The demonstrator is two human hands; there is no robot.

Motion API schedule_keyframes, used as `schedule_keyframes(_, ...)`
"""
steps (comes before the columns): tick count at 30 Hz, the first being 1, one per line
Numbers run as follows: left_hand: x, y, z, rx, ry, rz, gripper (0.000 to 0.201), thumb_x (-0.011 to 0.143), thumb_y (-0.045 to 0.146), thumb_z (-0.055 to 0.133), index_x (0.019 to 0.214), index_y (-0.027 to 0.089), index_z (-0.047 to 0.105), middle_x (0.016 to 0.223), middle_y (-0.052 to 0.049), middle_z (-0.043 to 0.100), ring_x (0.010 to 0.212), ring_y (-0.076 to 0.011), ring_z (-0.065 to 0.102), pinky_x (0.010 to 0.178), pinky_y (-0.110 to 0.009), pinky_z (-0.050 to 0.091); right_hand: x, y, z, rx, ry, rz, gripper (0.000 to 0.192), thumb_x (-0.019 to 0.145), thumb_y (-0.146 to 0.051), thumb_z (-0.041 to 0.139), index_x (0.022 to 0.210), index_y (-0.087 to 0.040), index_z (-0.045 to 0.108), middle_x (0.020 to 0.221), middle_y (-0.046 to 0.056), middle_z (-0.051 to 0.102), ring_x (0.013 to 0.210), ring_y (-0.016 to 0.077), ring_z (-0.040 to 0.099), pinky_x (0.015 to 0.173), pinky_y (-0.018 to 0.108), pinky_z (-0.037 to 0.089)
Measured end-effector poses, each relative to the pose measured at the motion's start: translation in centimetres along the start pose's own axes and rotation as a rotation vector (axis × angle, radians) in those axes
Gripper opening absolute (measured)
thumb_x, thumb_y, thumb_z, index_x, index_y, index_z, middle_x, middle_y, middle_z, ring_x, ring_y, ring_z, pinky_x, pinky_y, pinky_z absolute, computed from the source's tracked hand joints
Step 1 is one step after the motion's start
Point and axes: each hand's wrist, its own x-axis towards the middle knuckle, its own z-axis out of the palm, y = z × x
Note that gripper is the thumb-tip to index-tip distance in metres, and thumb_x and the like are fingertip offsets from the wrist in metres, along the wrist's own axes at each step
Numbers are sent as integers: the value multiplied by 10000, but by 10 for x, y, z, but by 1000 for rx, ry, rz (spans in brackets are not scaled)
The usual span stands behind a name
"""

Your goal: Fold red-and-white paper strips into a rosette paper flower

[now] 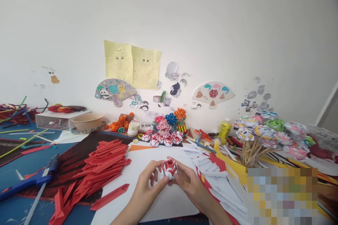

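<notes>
Over a white sheet at the front middle, a red and white folded-paper flower is held between both hands. My left hand pinches its left side with thumb and fingers. On the opposite side, the fingers of my right hand close on it from the right and below. The flower's layered petals face up; its underside is hidden. Several similar red and white paper flowers stand behind the sheet. A pile of folded red paper strips lies to the left, and folded white paper strips lie to the right.
A blue glue gun lies at the left. Paper flowers on sticks stand in a bunch at the right. Along the wall are a beige bowl, a yellow bottle, a white jar and small colourful flowers.
</notes>
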Motion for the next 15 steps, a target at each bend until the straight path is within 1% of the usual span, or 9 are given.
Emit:
schedule_keyframes(3, 1, 2, 0, -2, 1, -4, 370, 870, 424, 588, 1187, 233, 582, 947, -47, 594, 714, -154, 519, 617, -255, 435, 0, -4, 4, -6, 39, 23, 575, 813, -452, 688, 1320, -223, 544, 1060, 89, 696, 913, 245, 634, 903, 435, 472)
schedule_keyframes(5, 1, 2, 0, 2, 11, 1, 379, 855, 428, 608, 1178, 232, 592, 952, -48, 603, 704, -152, 519, 608, -253, 435, 0, -5, 5, -9, 42, 28, 582, 801, -462, 697, 1315, -236, 547, 1056, 83, 702, 902, 243, 638, 909, 439, 468)
schedule_keyframes(11, 0, -1, 1, 40, 29, 26, 353, 875, 401, 591, 1188, 236, 587, 904, -38, 601, 712, -154, 531, 608, -251, 431, 0, 0, 1, -15, 10, 9, 551, 836, -390, 686, 1335, -222, 526, 1028, 82, 704, 907, 234, 635, 902, 429, 471)
schedule_keyframes(15, -2, 0, 2, 76, 13, 47, 348, 901, 389, 555, 1217, 244, 563, 905, -39, 589, 721, -159, 529, 615, -259, 430, 1, 1, 0, 11, 10, -3, 540, 840, -384, 684, 1331, -220, 530, 1078, 91, 693, 967, 246, 623, 910, 437, 479)
